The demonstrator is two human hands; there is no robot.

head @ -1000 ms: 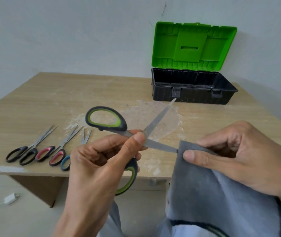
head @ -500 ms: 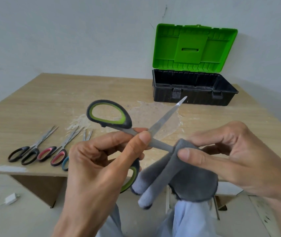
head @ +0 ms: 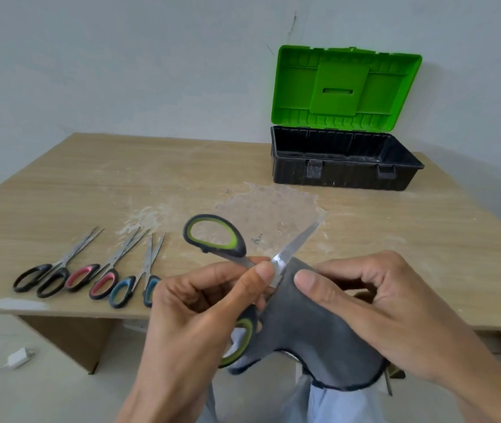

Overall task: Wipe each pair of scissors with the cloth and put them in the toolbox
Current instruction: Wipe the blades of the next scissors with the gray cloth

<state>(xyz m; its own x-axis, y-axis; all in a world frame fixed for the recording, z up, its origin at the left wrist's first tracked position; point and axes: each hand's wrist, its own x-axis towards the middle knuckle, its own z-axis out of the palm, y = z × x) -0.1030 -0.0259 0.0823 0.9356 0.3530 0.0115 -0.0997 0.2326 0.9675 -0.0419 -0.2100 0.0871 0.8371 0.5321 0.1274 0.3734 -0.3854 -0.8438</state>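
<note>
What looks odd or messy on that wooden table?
The table has a pale, scuffed patch with whitish residue near its middle, in front of the toolbox, and a white smear at its front left edge.

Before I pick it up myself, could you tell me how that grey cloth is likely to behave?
Probably floppy: the grey cloth sags and folds below the right hand pinching it. Likely light, since a fingertip pinch carries it. It wraps round the blade of the green-handled scissors, so it would probably bunch rather than slide if pushed.
</note>
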